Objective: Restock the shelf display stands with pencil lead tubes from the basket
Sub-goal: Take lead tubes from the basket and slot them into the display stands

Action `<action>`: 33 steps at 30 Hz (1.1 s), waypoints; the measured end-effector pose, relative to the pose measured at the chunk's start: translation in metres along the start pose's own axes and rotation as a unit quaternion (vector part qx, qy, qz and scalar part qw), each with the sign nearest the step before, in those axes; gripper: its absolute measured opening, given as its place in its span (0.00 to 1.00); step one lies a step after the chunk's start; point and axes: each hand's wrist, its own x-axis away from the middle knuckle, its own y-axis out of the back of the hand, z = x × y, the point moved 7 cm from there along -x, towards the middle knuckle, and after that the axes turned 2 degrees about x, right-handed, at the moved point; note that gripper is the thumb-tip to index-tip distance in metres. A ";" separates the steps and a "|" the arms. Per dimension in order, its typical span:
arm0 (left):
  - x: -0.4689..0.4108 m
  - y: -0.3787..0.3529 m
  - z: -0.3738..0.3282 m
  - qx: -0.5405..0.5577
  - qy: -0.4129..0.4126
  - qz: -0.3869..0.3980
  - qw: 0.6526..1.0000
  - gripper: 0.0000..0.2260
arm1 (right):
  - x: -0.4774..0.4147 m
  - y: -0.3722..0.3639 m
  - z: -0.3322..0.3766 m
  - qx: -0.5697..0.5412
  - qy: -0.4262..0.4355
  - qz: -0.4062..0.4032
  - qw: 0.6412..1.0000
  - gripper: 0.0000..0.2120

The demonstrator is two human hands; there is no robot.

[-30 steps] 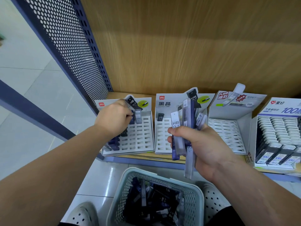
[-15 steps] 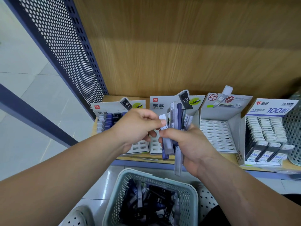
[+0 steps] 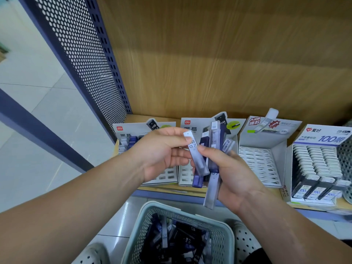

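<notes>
Pinching one clear grey plastic lead tube (image 3: pixel 198 161) with our left hand (image 3: pixel 160 153), we grip a fan of clear and blue tubes (image 3: pixel 214 141) in our right hand (image 3: pixel 234 176).

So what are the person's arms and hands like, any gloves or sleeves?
No gloves: the left hand and right hand are bare. The left forearm and right forearm are bare too, with no sleeve in view. No watch, bracelet or ring shows on either.
</notes>
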 end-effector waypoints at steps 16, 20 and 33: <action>-0.008 0.102 -0.039 -0.477 -0.198 -0.229 0.825 0.06 | 0.000 0.011 -0.004 0.027 -0.032 -0.046 0.998 0.04; -0.014 0.095 -0.030 -0.563 -0.221 -0.209 0.768 0.05 | 0.000 0.011 -0.005 0.032 -0.033 -0.048 0.998 0.06; -0.031 0.089 -0.009 -0.637 -0.224 -0.182 0.714 0.04 | 0.002 0.016 -0.003 0.038 -0.033 -0.053 0.997 0.07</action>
